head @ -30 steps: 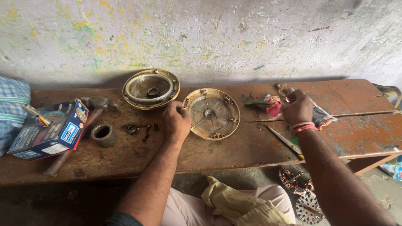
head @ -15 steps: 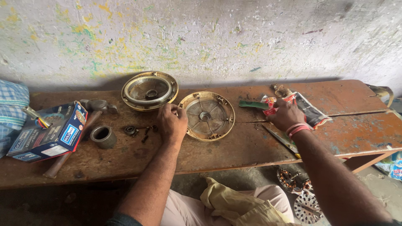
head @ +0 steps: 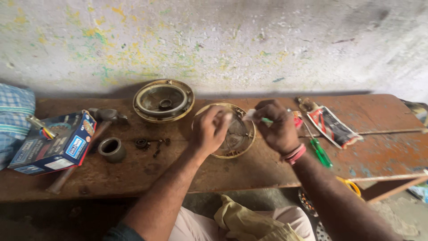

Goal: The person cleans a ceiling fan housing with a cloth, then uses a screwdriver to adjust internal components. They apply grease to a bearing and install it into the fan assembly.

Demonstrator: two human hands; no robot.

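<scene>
Worn rough wooden bench (head: 267, 167); dull tarnished metal cover (head: 163, 101); glossy cardboard box (head: 53, 143).

Under your hands lies a round, brass-coloured fan cover (head: 232, 142) with ribbed inner face, flat on the bench (head: 249, 169), partly hidden. Your right fingers (head: 263, 117) pinch a small white tube (head: 250, 114) with a green tip above its rim.

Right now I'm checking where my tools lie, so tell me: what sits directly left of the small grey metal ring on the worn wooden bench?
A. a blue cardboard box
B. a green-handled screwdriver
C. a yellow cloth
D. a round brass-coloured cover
A: the blue cardboard box lies just left of the small grey metal ring on the worn wooden bench, while the green-handled screwdriver lies far to the right.
</scene>
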